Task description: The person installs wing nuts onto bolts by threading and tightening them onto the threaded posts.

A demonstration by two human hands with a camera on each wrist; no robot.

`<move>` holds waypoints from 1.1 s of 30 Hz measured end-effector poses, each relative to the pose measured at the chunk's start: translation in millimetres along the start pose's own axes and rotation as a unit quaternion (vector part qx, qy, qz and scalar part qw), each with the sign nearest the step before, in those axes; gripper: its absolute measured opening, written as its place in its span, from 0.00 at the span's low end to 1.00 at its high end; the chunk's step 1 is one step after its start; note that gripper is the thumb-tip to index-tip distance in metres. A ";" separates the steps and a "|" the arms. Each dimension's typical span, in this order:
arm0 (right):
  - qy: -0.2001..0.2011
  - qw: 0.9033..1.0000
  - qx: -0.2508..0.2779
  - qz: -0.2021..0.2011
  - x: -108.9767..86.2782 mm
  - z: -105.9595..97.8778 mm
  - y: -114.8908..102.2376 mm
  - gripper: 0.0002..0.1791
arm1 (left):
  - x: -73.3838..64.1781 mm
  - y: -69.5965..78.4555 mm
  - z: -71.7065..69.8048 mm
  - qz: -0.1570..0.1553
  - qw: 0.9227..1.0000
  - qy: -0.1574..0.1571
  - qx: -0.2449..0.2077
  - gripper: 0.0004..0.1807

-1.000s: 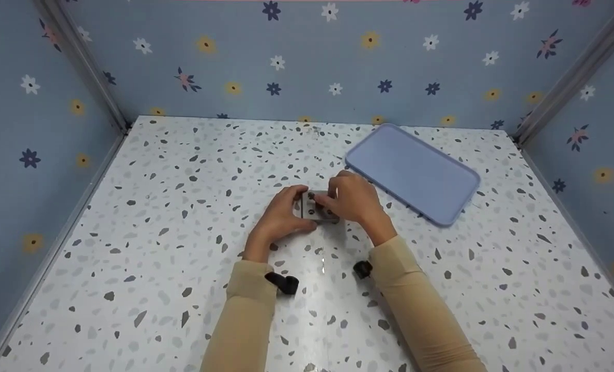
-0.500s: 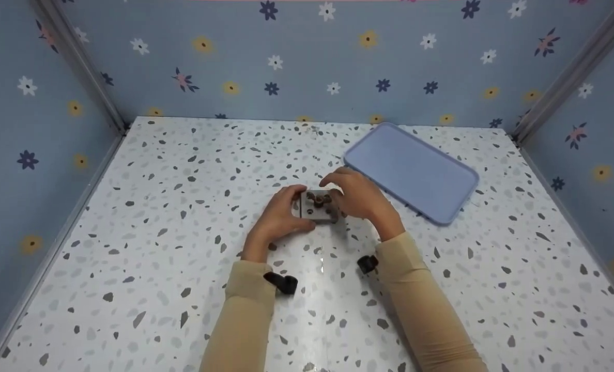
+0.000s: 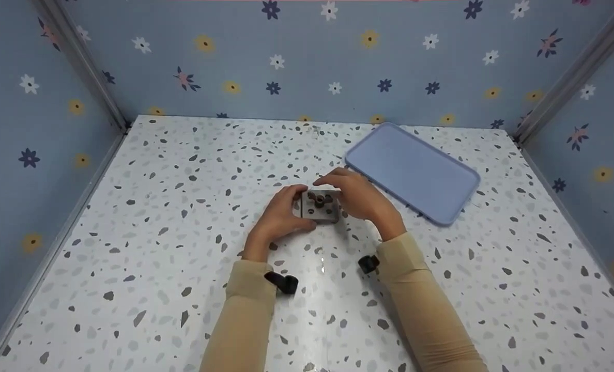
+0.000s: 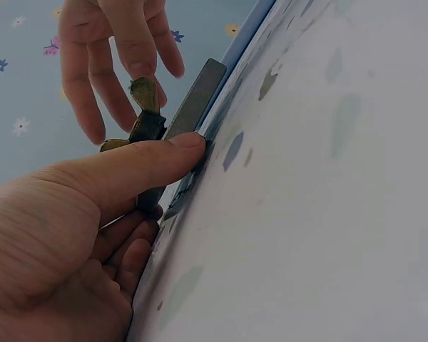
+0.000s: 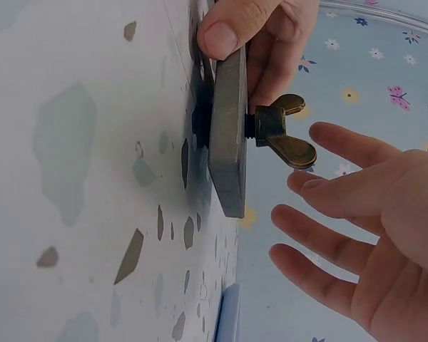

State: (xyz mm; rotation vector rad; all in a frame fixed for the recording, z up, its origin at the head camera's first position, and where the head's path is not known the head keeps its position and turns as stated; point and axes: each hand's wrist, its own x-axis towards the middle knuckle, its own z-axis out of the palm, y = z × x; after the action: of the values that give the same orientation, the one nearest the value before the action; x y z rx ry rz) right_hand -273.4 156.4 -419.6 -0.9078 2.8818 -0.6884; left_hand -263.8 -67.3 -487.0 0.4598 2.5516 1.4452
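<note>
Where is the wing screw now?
In the head view, the wing screw stands in the plate, between the left hand and right hand, left of the tray.

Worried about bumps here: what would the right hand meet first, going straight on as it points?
The right hand would likely meet the wing screw on the grey plate; depth is unclear.

That left sleeve (image 3: 242,320) is plain tan, long and close-fitting; the right sleeve (image 3: 436,315) matches, finely creased along the forearm. A black fitting (image 3: 285,283) with a rounded end juts from the left cuff (image 3: 249,281), a stubbier black knob (image 3: 369,264) from the right cuff (image 3: 401,258).
</note>
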 end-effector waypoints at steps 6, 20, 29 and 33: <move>-0.016 1.000 -0.007 -0.007 1.3 0.1 0.2 0.34 | -0.1 1.3 0.0 -0.001 1.000 0.006 -0.005 0.51; -0.029 0.999 0.019 -0.034 -0.4 2.1 0.8 0.38 | -0.1 0.8 -0.6 -0.007 1.000 0.003 -0.003 0.50; -0.036 0.998 0.023 -0.035 0.8 3.5 2.0 0.37 | -0.5 -0.1 -1.2 -0.003 1.000 0.003 0.000 0.50; -0.035 0.998 0.031 -0.032 0.8 4.0 2.3 0.36 | -0.2 -0.4 -0.8 -0.006 1.000 0.002 0.001 0.51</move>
State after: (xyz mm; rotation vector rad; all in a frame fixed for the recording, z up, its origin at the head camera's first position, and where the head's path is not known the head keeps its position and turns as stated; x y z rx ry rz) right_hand -274.6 156.0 -424.1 -0.9986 2.7648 -0.7322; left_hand -263.9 -68.2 -486.9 0.4403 2.5540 1.4419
